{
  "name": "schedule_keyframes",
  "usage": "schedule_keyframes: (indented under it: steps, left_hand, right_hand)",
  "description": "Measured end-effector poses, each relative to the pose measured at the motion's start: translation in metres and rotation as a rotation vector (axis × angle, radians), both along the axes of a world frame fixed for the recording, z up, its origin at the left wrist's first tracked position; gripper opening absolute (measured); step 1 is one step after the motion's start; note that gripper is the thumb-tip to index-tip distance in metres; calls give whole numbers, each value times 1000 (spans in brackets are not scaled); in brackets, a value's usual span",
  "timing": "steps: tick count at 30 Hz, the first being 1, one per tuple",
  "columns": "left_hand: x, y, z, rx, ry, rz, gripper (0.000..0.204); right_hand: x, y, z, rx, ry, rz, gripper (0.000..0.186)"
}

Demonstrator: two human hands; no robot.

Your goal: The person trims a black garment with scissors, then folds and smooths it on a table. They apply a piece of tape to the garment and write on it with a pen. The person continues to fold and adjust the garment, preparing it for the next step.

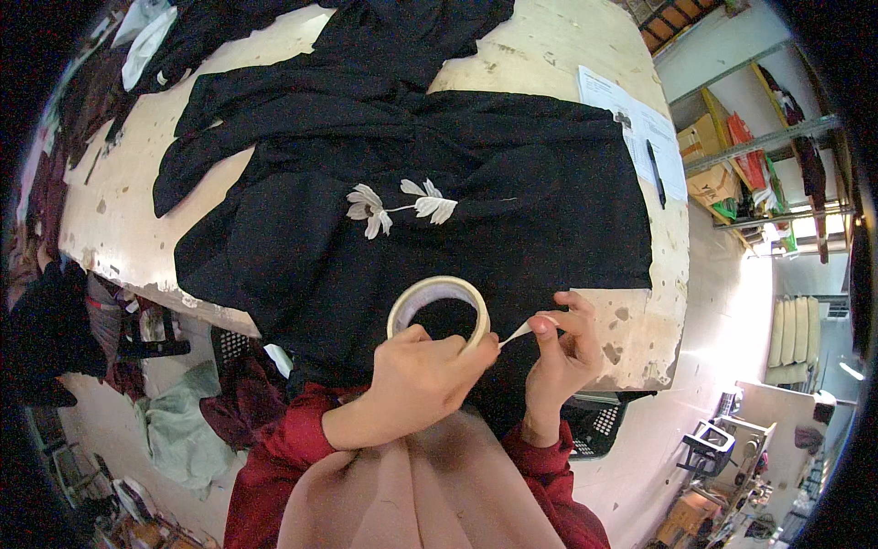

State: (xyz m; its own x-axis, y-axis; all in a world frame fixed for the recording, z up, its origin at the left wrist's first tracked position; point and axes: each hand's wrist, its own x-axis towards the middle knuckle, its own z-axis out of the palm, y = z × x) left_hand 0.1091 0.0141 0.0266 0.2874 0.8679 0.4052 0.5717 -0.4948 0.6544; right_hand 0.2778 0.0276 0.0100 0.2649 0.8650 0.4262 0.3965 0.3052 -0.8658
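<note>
My left hand (425, 375) grips a roll of pale masking tape (439, 285) low over the black garment (567, 192). Just right of it, my right hand (558, 352) pinches the free end of a short, twisted strip (519, 331) pulled from the roll, between thumb and finger. The garment lies spread on a worn, pale table (640, 339), with a white flower appliqué (435, 209) on it beyond the roll.
More black cloth (366, 37) covers the far table. Papers (604, 87) and a pen (655, 174) lie at right, near shelving (750, 151). A co-worker in dark clothing (41, 329) is at far left. Black crates (594, 439), fabric heaps (183, 421) and a chair (709, 444) are below.
</note>
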Motion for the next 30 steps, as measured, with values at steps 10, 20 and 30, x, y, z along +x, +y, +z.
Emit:
schedule_keyframes:
  steps: [10, 20, 30]
  left_hand:
    - [-20, -36, 7, 509, 106, -222, 13]
    - [-24, 3, 2, -37, -6, -435, 47]
    - [-202, -25, -11, 193, 132, 607, 27]
  right_hand:
    - [91, 17, 5, -51, 418, -445, 7]
    - [21, -22, -21, -57, 391, -58, 57]
    - [170, -2, -50, -12, -681, -554, 47]
